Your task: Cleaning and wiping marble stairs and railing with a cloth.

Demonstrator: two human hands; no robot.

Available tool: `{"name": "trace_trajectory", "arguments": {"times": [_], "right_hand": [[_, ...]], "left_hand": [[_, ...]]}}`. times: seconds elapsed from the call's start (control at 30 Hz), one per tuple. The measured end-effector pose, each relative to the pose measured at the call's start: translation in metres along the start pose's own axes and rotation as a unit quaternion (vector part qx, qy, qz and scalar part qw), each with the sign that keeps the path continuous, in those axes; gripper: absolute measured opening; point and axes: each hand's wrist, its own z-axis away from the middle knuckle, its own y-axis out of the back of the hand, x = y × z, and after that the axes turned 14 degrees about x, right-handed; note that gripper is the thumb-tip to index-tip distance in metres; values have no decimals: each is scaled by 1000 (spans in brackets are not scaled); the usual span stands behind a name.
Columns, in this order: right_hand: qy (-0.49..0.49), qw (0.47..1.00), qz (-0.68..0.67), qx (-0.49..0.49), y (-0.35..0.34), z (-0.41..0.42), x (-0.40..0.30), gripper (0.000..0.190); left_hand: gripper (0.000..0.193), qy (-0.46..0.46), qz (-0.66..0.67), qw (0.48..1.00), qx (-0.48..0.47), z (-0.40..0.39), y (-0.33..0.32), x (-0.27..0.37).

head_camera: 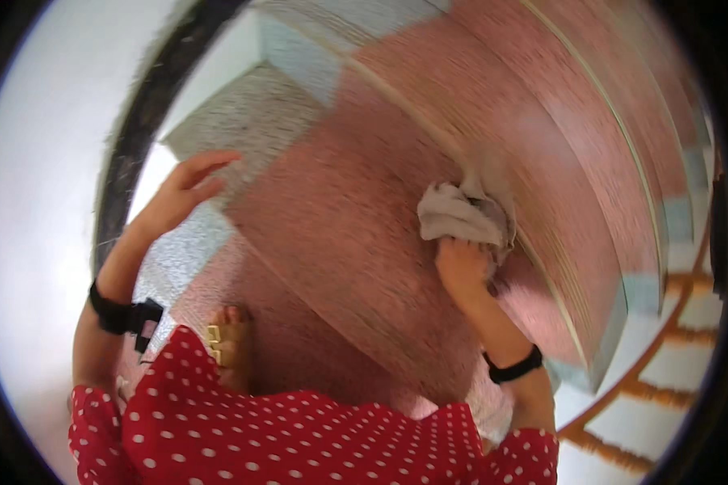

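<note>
My right hand grips a crumpled light grey cloth against the reddish speckled stair step, close to the edge strip of the step above. Part of the cloth hangs loose and looks blurred. On the left, my left hand is held with its fingers apart and nothing in it, above the grey border of the stairs near the wall. Black bands are on both wrists, and the left one carries a small black device.
More curved steps rise to the upper right. A wooden railing with turned balusters lies at the lower right. A white wall with a dark band runs along the left. My sandalled foot stands on a lower step.
</note>
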Motion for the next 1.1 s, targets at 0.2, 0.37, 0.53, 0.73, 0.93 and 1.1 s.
{"name": "trace_trajectory", "arguments": {"times": [0.2,0.37,0.53,0.73,0.93,1.1], "right_hand": [[231,956,45,173,-19,-114,-69,42],[346,847,156,371,4,-268,-174,49],[206,975,-69,56,46,-343,-274,37],[103,980,-166,46,22,-334,-279,36],[233,839,-486,79,18,-247,-277,28],[9,876,-404,264,31,-272,-273,45]], "left_hand": [[41,-44,-61,996,47,-18,49,-30],[39,-64,9,997,40,-36,46,-63],[39,-42,71,996,26,-43,58,-76],[38,-11,106,993,54,-44,74,-83],[34,97,252,957,103,-29,80,-90],[32,84,238,960,123,-24,81,-71]]}}
